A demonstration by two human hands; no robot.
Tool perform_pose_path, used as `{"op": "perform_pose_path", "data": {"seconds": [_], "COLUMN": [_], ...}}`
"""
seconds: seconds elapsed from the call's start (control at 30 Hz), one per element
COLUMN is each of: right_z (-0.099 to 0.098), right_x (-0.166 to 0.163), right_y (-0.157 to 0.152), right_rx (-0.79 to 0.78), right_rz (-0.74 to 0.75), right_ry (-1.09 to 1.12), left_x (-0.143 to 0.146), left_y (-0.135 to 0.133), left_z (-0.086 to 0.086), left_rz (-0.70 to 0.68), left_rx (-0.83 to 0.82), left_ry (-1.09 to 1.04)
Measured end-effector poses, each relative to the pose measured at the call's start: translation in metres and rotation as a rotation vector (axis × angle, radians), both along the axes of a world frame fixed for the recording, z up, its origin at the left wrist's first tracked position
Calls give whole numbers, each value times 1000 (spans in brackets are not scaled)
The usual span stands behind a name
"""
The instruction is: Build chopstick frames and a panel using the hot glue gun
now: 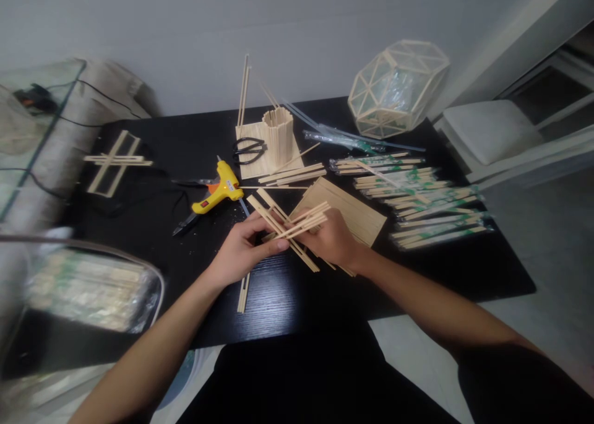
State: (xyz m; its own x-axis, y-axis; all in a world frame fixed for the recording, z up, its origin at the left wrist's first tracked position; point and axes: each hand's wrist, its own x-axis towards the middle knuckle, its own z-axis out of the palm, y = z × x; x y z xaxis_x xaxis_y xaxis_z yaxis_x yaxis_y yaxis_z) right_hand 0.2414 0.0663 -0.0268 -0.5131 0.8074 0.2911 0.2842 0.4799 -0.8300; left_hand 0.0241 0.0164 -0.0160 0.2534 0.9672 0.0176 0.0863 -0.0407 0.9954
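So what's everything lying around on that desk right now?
table: one, black, fills the middle of the view
glue gun: one, yellow, left of centre
scissors: one pair, black, behind the glue gun
stick cup: one, pale wood, far centre, on a small stick base
flat stick panel: one, pale wood, under the right hand
wrapped stick packs: several, wood with green print, right side
faceted stick frame: one, pale wood, far right corner
crossed stick frame: one, pale wood, far left
bag of sticks: one, clear, near left, blurred
stick lattice: one, pale wood, held in both hands
left hand: one, bare, gripping the lattice
right hand: one, bare, gripping the lattice
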Motion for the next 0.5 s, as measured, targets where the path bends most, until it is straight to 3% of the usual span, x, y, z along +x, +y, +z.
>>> {"op": "perform_pose_path", "data": {"seconds": [0.5], "right_z": [-2], "right_x": [-1], "right_y": [0], "right_rx": [12], "right_rz": [-18], "right_ry": [-20], "left_x": [1], "left_y": [1], "left_z": [1], "left_rz": [11], "left_rx": [2], "left_ry": [12]}}
